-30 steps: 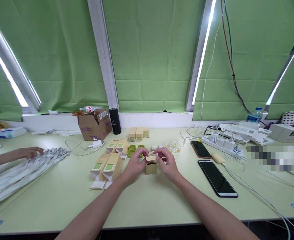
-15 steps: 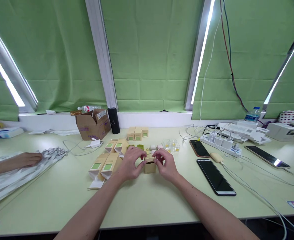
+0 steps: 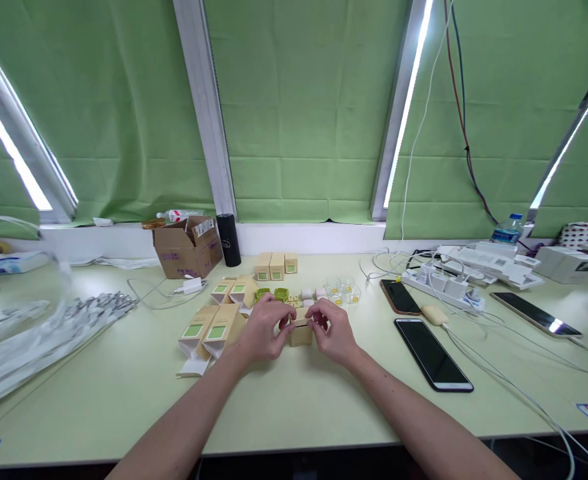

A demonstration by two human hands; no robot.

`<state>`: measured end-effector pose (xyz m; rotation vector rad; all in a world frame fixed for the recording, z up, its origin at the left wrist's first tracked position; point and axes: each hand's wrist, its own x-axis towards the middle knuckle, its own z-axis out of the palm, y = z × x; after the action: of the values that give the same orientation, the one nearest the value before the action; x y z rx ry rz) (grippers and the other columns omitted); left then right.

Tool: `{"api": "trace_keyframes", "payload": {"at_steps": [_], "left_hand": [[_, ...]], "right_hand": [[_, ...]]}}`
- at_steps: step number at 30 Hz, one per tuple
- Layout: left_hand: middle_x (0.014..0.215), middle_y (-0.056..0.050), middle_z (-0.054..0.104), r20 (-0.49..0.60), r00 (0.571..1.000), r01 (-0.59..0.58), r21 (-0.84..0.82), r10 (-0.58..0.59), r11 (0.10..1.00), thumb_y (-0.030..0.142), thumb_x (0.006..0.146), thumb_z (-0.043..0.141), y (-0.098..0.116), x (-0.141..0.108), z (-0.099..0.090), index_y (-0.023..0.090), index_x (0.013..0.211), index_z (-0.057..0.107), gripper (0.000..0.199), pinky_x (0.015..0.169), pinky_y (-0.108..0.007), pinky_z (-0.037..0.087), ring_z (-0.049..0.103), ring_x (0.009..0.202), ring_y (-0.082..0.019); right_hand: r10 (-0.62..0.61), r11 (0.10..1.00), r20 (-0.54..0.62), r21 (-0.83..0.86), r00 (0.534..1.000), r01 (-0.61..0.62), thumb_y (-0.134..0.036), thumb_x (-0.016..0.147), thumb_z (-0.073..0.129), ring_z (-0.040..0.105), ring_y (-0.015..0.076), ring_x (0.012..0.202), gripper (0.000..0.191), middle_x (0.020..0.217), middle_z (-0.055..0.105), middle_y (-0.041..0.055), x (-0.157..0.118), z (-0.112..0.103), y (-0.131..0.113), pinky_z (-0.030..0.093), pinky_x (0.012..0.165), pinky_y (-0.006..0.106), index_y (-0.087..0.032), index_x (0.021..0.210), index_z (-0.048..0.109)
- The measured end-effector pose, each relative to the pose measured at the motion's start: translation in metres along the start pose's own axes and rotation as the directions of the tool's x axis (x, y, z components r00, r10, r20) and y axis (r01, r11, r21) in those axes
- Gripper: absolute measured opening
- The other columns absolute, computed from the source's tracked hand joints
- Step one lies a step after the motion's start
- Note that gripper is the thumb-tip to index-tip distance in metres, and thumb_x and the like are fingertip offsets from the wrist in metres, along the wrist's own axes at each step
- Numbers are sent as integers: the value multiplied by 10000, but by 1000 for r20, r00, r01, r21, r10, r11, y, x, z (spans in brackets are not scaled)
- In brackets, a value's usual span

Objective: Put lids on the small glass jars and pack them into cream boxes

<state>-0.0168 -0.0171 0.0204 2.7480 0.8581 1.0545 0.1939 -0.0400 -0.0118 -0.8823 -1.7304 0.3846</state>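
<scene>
A small brown cardboard box (image 3: 301, 337) stands on the table between my hands, its top flap tilted over the opening with a narrow dark gap below it. My left hand (image 3: 264, 328) pinches the flap's left side with thumb and fingers. At the right side, my right hand (image 3: 335, 335) grips the same box with bent fingers. Left of my hands lie several open boxes (image 3: 219, 331) with green windows. Just beyond are green containers (image 3: 280, 294), small white and pink pieces (image 3: 321, 293) and clear plastic cups (image 3: 347, 291).
Three closed boxes (image 3: 277, 267) stand farther back, near a black cylinder (image 3: 228, 240) and a larger carton (image 3: 187, 248). Phones (image 3: 433, 353), cables and a power strip (image 3: 441, 288) occupy the right. White strips (image 3: 64, 340) lie at the left.
The box's flap has come down, so the dark opening is narrower. At the left, another person's hand has left the white strips, and a blurred white strip is lifted there.
</scene>
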Motion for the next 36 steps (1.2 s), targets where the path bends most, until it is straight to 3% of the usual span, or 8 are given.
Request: {"api": "trace_keyframes", "payload": {"at_steps": [9, 28, 32, 36], "left_hand": [[609, 38, 551, -76, 992, -104, 29, 106, 994, 136, 813, 565, 2, 0, 1, 213, 840, 575, 82, 741, -371, 375, 454, 563, -149], [562, 30, 540, -26, 996, -85, 34, 86, 996, 179, 818, 572, -3, -3, 6, 215, 716, 564, 109, 756, -381, 385, 419, 536, -146], [604, 16, 617, -78, 996, -36, 38, 39, 999, 167, 861, 547, -3, -2, 6, 209, 817, 645, 115, 739, -373, 391, 456, 539, -152], [626, -8, 676, -179, 977, 140, 145, -114, 979, 130, 898, 503, -4, 0, 9, 211, 980, 739, 262, 715, -361, 396, 494, 579, -186]], "right_hand": [[-132, 989, -3, -70, 991, 132, -95, 784, 569, 475, 136, 596, 139, 687, 531, -14, -1, -1, 5, 360, 567, 263, -211, 814, 639], [-112, 990, 107, -72, 988, 120, -110, 740, 587, 436, 118, 506, 120, 549, 486, -48, -3, -4, 17, 327, 545, 258, -213, 722, 645], [-68, 995, 146, -58, 987, 77, -110, 745, 602, 435, 118, 521, 173, 585, 467, -67, -2, -9, 16, 356, 570, 255, -225, 870, 636], [27, 998, 237, -55, 971, -15, -101, 736, 607, 435, 123, 542, 359, 621, 454, -96, 1, -16, 15, 353, 578, 246, -253, 1055, 537]]}}
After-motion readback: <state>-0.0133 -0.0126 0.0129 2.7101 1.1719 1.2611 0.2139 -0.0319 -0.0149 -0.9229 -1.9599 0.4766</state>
